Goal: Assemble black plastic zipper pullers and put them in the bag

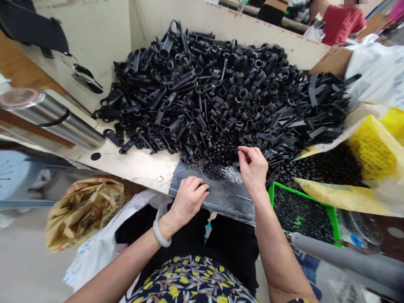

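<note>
My left hand (188,200), with a pale bangle at its wrist, is closed near the table's front edge. A small black plastic part (207,190) shows at its fingertips. My right hand (255,168) pinches thumb and forefinger together at the near side of the black heap; what lies between them is too small to make out. Just left of that hand are small black balls (217,150), shiny metal pins (232,174) and tiny dark pieces (213,171). Behind both hands rises a big pile of black plastic handle-like parts (176,92), ring-shaped parts (244,93) and flat strips (311,113).
A steel flask (72,126) leans at the left beside a wooden board. On the right are a green tray (335,223) of tiny black pieces and a yellow-white bag (375,147) of black balls. A grey bar (341,256) crosses the lower right. Another person (339,23) is beyond the back panel.
</note>
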### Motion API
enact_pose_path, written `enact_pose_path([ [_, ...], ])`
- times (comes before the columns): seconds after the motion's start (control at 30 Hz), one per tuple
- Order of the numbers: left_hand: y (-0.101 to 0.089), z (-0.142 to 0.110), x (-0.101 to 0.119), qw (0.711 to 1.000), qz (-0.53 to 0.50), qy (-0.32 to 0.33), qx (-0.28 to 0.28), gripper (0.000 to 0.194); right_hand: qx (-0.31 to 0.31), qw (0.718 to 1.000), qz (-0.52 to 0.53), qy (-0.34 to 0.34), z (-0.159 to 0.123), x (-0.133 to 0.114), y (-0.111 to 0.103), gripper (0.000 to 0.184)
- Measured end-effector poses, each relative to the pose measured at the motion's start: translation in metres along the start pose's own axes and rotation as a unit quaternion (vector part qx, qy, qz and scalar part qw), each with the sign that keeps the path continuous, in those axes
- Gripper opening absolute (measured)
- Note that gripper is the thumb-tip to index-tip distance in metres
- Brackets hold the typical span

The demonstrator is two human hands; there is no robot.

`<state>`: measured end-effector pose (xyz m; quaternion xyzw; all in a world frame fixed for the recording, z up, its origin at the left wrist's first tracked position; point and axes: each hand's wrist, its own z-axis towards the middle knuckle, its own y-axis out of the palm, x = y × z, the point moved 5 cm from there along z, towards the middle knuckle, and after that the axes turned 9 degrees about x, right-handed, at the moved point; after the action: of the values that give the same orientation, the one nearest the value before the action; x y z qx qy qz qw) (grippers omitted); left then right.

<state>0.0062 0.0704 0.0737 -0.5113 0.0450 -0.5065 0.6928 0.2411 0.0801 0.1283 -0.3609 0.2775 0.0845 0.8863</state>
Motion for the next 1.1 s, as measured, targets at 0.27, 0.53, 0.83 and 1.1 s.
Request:
enact_pose_path([
  [0.27, 0.007, -0.001, 0.010, 0.999, -0.009, -0.021, 0.034, 0.017, -0.065, 0.990, -0.097, -0.077, -0.001, -0.008, 0.018, 0.022],
  [0.53, -0.010, 0.050, 0.002, 0.996, 0.042, 0.003, 0.079, 0.019, -0.103, 0.950, -0.234, -0.179, -0.006, -0.005, 0.024, 0.018],
  [0.83, 0.029, 0.110, -0.011, 0.978, 0.199, 0.068, -0.007, 0.018, -0.081, 0.958, -0.201, -0.188, -0.005, 0.000, 0.027, 0.021],
  [1.1, 0.015, 0.113, -0.025, 0.986, 0.137, 0.051, 0.075, 0.023, -0.039, 0.999, -0.018, -0.019, 0.028, -0.003, 0.031, 0.020],
])
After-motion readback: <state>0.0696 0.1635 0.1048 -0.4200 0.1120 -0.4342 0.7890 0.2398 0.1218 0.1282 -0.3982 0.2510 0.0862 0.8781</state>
